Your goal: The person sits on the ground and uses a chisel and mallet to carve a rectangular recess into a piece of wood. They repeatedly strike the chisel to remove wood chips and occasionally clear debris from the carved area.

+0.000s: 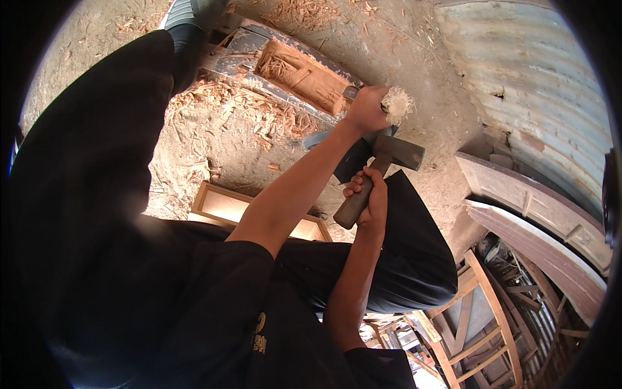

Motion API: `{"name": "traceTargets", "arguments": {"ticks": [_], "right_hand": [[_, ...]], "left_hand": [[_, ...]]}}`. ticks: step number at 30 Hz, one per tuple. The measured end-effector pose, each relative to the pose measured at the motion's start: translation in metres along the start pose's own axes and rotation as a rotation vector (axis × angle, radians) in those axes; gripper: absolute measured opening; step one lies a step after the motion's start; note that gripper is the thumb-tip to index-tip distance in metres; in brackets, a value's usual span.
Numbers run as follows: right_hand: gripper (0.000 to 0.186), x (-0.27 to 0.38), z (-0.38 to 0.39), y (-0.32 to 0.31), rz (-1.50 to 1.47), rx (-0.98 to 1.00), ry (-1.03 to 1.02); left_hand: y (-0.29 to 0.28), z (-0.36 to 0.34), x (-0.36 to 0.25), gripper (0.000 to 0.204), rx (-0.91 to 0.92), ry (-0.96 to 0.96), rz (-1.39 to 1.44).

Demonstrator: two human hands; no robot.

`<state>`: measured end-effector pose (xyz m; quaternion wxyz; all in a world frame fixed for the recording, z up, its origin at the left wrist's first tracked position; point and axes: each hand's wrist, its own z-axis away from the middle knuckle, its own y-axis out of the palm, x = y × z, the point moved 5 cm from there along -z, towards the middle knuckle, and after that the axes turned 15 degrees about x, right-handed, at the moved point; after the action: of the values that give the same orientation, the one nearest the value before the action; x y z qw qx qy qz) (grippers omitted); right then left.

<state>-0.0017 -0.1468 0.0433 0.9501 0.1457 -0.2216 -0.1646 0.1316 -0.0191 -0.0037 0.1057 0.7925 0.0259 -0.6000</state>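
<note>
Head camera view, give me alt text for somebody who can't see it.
A person's left hand grips a chisel-like tool with a frayed end beside the hollow in a wooden block, while the right hand holds a hammer. Wood shavings litter the ground; corrugated sheeting shows at upper right.

Bright light washed the ground (414, 48) toward one o'clock; clothing (91, 305) darkened at eight; corrugated metal (531, 91) bowed at two.

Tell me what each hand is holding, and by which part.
The left hand grips a chisel by its handle; the right hand holds a hammer by its handle.
</note>
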Motion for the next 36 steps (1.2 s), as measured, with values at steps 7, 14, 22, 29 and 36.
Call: {"name": "traceTargets", "arguments": {"ticks": [7, 14, 22, 29, 36], "right_hand": [[0.015, 0.001, 0.000, -0.001, 0.003, 0.000, 0.006], [0.017, 0.008, 0.019, 0.011, 0.148, -0.052, -0.086], [0.016, 0.094, 0.089, 0.092, 0.563, -0.043, -0.523], [0.021, 0.121, 0.104, 0.123, 0.816, -0.032, -0.875], [0.019, 0.058, 0.050, 0.082, 0.752, 0.016, -0.280]], "left_hand": [[0.008, 0.002, 0.007, 0.033, 0.048, -0.040, -0.074], [0.007, 0.003, 0.009, 0.031, 0.006, -0.034, -0.105], [0.002, -0.003, -0.004, 0.029, 0.019, -0.067, -0.026], [0.005, -0.002, 0.000, 0.028, 0.013, -0.075, -0.080], [0.002, 0.004, -0.004, 0.029, 0.009, -0.011, -0.057]]}}
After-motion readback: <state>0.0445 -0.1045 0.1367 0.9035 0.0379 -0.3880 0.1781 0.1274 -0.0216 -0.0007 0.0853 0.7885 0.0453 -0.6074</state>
